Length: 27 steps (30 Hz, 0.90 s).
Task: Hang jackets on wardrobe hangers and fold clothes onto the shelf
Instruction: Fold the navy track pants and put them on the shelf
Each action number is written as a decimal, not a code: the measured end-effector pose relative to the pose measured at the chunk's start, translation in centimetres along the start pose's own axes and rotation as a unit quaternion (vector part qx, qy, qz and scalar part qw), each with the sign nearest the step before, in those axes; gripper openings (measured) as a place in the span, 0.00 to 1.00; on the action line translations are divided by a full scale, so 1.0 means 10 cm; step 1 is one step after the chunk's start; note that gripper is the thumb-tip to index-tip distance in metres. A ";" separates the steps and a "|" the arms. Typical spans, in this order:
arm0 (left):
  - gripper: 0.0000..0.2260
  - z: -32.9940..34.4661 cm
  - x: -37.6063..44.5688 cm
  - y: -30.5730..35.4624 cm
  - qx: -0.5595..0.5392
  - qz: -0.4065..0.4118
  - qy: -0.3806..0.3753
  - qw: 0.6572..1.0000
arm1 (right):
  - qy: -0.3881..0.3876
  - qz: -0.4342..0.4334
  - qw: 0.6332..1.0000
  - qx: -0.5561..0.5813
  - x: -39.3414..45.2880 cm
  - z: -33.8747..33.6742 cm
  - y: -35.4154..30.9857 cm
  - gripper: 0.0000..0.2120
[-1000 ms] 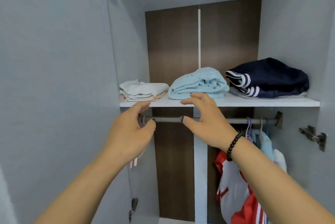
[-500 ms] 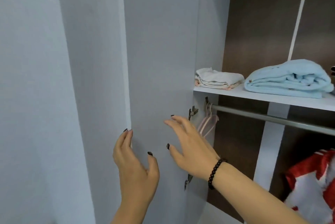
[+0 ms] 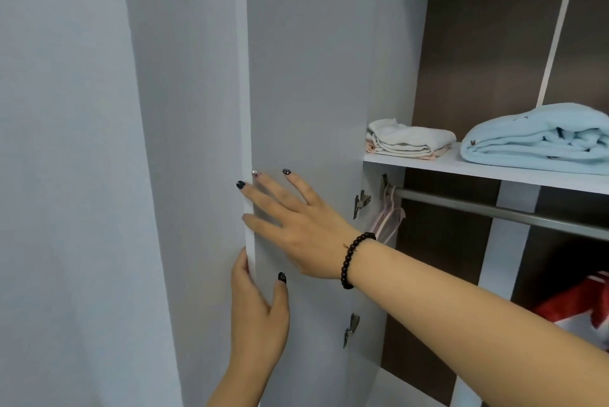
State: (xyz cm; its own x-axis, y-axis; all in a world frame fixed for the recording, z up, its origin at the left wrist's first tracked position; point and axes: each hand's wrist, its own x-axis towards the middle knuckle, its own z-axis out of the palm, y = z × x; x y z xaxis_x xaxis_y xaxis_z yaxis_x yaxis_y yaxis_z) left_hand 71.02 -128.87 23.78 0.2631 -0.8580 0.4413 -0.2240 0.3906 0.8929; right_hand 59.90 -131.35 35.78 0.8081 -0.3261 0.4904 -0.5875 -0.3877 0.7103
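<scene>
Closing, or at least handling, the left wardrobe door [image 3: 306, 77] appears to be the step in hand: both hands are at its free vertical edge. The left hand [image 3: 255, 317] grips that edge from below, fingers hidden behind the panel and thumb lying on its inner face. The right hand [image 3: 296, 225], wearing a dark beaded bracelet [image 3: 354, 260], lies flat against the inner face just above, fingers straight and spread, the fingertips [image 3: 245, 187] reaching the edge; it clasps nothing.

The task's things sit inside the wardrobe. On the white shelf [image 3: 478, 168] rest a folded cream and pink pile [image 3: 408, 141] at the left end and, just beside it, a thick pale-blue folded garment [image 3: 540, 140] of soft, fleecy look with rounded folds. Beneath the shelf runs a smooth grey metal rail [image 3: 494, 212]; thin pink hangers [image 3: 389, 219] hang empty at its left end. A red and white garment [image 3: 573, 308] shows at the lower right, partly cut off by the arm.

Judged from this layout, the folding seems largely done. The door is a rigid, matt, flat grey laminate panel on metal hinges [image 3: 361, 202]; the next move calls for swinging it about those hinges, with the left fingers freed from the edge before it meets the frame.
</scene>
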 end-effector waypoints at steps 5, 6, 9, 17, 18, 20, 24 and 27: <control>0.23 0.09 -0.06 0.00 -0.016 -0.015 0.026 0.999 | -0.001 0.010 0.999 -0.040 -0.12 0.05 0.04 0.35; 0.23 0.12 -0.10 0.01 -0.018 -0.017 0.026 0.999 | -0.005 0.012 0.999 -0.047 -0.17 0.05 0.05 0.36; 0.20 0.19 -0.25 0.10 -0.024 -0.010 0.024 0.999 | -0.010 0.013 0.998 -0.063 -0.35 0.02 0.11 0.40; 0.25 0.49 -0.66 0.33 0.023 -0.005 -0.022 0.999 | -0.015 0.018 0.997 -0.076 -1.06 -0.27 0.35 0.45; 0.26 0.51 -0.68 0.35 0.023 0.006 -0.040 0.999 | -0.020 0.020 0.997 -0.078 -1.16 -0.32 0.39 0.46; 0.26 0.54 -0.72 0.38 0.015 0.037 -0.075 0.996 | -0.035 0.030 0.996 -0.080 -1.37 -0.43 0.46 0.47; 0.38 0.68 -0.64 0.44 0.000 0.061 -0.172 0.983 | -0.086 0.061 0.991 -0.083 -1.74 -0.64 0.57 0.48; 0.50 0.92 -0.54 0.45 0.035 0.085 -0.234 0.968 | -0.133 0.091 0.984 -0.072 -1.99 -0.77 0.63 0.48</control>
State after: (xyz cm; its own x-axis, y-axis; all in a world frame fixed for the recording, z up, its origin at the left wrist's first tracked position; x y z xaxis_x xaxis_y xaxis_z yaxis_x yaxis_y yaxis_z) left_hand 59.97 -125.56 24.56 -0.2331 -0.8473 0.4772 -0.2937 0.5291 0.7961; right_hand 40.41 -120.64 34.42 0.6398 -0.6006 0.4796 -0.6936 -0.1824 0.6968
